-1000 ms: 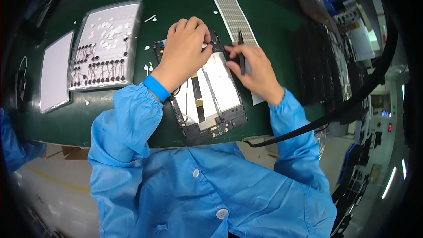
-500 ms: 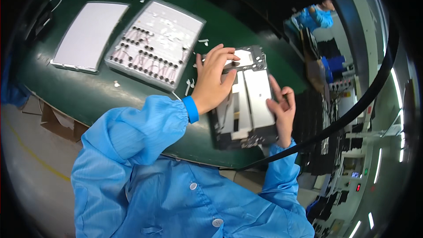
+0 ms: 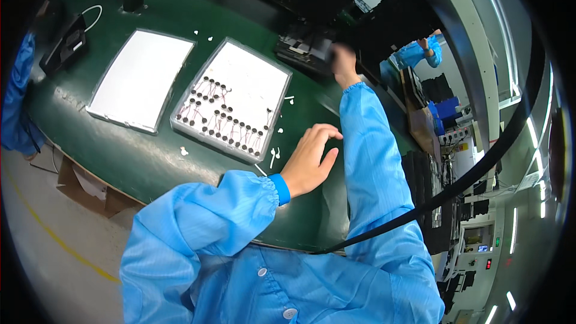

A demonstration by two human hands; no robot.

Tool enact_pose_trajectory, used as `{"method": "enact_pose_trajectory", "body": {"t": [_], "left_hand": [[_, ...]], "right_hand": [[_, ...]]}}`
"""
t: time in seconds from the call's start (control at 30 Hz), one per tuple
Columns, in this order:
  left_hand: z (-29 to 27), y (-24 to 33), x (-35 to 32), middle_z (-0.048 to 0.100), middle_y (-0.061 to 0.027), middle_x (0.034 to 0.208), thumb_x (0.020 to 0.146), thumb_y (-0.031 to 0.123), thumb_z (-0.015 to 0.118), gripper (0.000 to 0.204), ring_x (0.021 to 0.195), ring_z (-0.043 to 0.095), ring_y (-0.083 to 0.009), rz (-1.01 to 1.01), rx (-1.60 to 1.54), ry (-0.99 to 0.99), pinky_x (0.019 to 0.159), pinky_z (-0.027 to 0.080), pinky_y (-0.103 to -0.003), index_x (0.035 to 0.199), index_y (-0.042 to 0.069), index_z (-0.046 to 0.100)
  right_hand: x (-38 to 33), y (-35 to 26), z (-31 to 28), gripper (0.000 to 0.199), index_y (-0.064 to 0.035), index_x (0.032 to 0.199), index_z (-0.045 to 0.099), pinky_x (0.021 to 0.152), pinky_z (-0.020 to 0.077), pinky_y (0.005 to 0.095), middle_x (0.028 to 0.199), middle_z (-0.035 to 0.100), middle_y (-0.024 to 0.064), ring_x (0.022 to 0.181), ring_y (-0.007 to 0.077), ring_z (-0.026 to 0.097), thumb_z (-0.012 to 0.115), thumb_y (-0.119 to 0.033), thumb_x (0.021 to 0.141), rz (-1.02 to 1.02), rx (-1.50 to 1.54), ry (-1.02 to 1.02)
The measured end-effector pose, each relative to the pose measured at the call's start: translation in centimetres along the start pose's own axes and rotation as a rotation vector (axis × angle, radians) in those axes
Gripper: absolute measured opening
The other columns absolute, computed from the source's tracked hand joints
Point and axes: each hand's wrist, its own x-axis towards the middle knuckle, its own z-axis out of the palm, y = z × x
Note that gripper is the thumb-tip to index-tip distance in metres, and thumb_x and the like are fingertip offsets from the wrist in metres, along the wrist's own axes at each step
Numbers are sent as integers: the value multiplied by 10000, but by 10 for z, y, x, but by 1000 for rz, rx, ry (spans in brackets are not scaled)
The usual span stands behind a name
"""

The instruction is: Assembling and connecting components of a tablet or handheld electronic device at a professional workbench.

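Note:
My left hand (image 3: 311, 159) hovers low over the green table (image 3: 228, 15), empty, thumb apart from the loosely bent fingers. Beside it lies a plastic tray (image 3: 252, 71) with a white surface, bearing rows of small round black parts (image 3: 240, 129) with thin reddish wires. My right arm stretches far forward. Its hand (image 3: 344, 63) is smeared by motion, its fingers unclear, close to a dark flat device (image 3: 303, 48) with lighter panels at the back of the table. Whether the hand touches that device, I cannot tell.
Left of the tray sits another white-topped tray (image 3: 141, 78). Small white scraps (image 3: 275, 155) lie around both. A black device with a white cable (image 3: 71, 42) is at the far left. Dark stacks (image 3: 384, 24) rise at the back right. A black strap (image 3: 474, 168) crosses the right side.
Both hands were on an opened tablet-like device in front of me. It is gone from that spot; my right hand has swung far forward, and my left hand is off it.

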Motion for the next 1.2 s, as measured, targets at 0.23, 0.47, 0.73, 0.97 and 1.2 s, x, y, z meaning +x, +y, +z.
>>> {"method": "enact_pose_trajectory", "body": {"t": [0.23, 0.47, 0.73, 0.97, 1.2], "left_hand": [[-15, 8, -13, 586, -107, 1245, 967, -3, 556, 183, 1078, 623, -245, -236, -142, -200, 841, 525, -336, 1130, 38, 629], [-18, 11, -21, 636, -88, 1123, 983, 14, 542, 153, 983, 670, -220, -410, -205, -406, 805, 533, -314, 1093, 32, 646], [-31, 0, -13, 706, -56, 949, 1053, 140, 550, 183, 820, 669, -121, -658, -54, -601, 730, 511, -262, 1129, 19, 664], [-44, 11, -8, 564, -24, 756, 1099, 272, 468, 346, 653, 470, -81, -775, -25, -545, 599, 364, -239, 855, 44, 557], [-46, 8, -14, 220, 15, 558, 1008, 218, 494, 493, 551, 225, -132, -752, -336, -380, 549, 180, -350, 596, 124, 240]], "right_hand": [[-161, -197, -31, 134, -32, 1112, 587, 946, 506, 293, 1211, 713, 119, 1073, 153, 669, 591, -155, 1059, -96, -201, -703], [-291, -176, -157, 166, -18, 1168, 566, 1136, 412, 377, 1370, 648, 169, 1360, 274, 545, 560, -144, 1062, 229, -97, -443], [-309, -182, -164, 138, -21, 1131, 623, 1003, 530, 397, 1237, 711, 164, 1155, 328, 686, 592, -76, 1009, -120, -410, -309], [-309, -185, -168, 188, -59, 1108, 665, 874, 542, 433, 1075, 733, 125, 955, 339, 687, 689, -73, 923, -175, -401, -257], [-309, -176, -172, 142, -66, 1060, 656, 858, 510, 459, 863, 673, 119, 835, 353, 647, 683, -119, 931, -207, -360, -129]]}}
